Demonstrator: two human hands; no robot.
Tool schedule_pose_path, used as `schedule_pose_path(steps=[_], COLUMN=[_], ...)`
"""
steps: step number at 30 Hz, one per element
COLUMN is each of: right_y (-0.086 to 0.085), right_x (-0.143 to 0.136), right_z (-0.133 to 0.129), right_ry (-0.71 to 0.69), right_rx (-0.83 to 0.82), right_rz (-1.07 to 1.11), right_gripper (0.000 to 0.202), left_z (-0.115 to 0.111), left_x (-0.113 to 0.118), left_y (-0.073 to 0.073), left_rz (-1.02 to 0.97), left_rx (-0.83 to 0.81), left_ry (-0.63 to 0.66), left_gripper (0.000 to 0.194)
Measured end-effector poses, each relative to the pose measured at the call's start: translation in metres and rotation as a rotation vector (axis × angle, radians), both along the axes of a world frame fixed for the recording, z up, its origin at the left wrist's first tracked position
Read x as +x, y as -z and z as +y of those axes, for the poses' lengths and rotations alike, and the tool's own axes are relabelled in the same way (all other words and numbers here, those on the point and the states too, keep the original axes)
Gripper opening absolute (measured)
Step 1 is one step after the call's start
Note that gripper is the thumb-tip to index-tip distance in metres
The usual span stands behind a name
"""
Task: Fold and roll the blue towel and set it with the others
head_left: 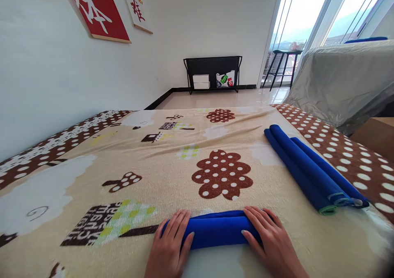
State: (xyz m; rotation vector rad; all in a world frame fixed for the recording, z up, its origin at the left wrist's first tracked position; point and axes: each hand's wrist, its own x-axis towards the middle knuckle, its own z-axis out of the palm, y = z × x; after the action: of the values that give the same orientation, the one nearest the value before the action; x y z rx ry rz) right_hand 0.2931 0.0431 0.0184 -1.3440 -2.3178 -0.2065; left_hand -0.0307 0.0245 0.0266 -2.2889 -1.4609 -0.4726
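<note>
Pressing our left hand (171, 245) and right hand (271, 239), fingers (181, 222) spread flat, on the rolled blue towel (218, 228) atop the blanket (172, 163).

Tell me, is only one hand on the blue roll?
No, both the left hand and the right hand press on the blue roll.

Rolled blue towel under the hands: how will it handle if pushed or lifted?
The rolled blue cloth looks soft, so it would probably sag if lifted by one end. Its round shape suggests it may roll when pushed, though the fuzzy patterned blanket likely adds grip. With the left hand and right hand off it, it might loosen.
</note>
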Motion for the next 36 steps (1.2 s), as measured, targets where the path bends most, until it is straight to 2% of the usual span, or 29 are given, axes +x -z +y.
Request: schedule_pose_path(steps=[3,6,10,14,18,21,24,27,29,31,36], right_y=[0.006,0.012,0.018,0.019,0.015,0.006,-0.001,-0.005,-0.006,-0.006,-0.004], right_x=[0.021,0.039,0.054,0.057,0.04,0.007,-0.035,-0.062,-0.067,-0.065,-0.042], right_z=[-0.003,-0.011,-0.02,-0.017,-0.009,-0.007,-0.007,-0.004,-0.001,0.001,0.004], right_ry=[-0.033,-0.07,-0.079,-0.032,0.05,0.14,0.074,-0.014,-0.027,-0.043,-0.066], right_rx=[0.063,0.117,0.155,0.147,0.163,0.181,0.202,0.21,0.196,0.184,0.173], right_rz=[-0.034,-0.056,-0.084,-0.128,-0.119,-0.028,0.037,0.032,0.037,0.04,0.039], right_gripper=[0.054,0.06,0.061,0.06,0.055,0.054,0.056,0.058,0.059,0.058,0.049], left_z=[-0.006,-0.018,-0.031,-0.027,-0.018,-0.012,-0.003,0.008,0.012,0.013,0.008], left_x=[-0.019,-0.028,-0.029,-0.021,0.0,0.031,0.068,0.093,0.095,0.088,0.053], left_y=[0.004,0.001,-0.007,-0.008,-0.007,-0.007,-0.001,0.004,0.005,0.004,-0.005], left_rz=[-0.012,-0.031,-0.055,-0.089,-0.232,-0.28,-0.226,-0.191,-0.156,-0.119,0.018], left_rx=[0.046,0.087,0.045,0.032,0.117,0.075,0.009,0.072,0.068,0.031,-0.02], left_ry=[-0.037,-0.015,0.14,0.119,0.015,-0.081,0.007,0.098,0.119,0.135,0.127], left_gripper=[0.045,0.048,0.051,0.053,0.043,0.047,0.052,0.053,0.055,0.057,0.057])
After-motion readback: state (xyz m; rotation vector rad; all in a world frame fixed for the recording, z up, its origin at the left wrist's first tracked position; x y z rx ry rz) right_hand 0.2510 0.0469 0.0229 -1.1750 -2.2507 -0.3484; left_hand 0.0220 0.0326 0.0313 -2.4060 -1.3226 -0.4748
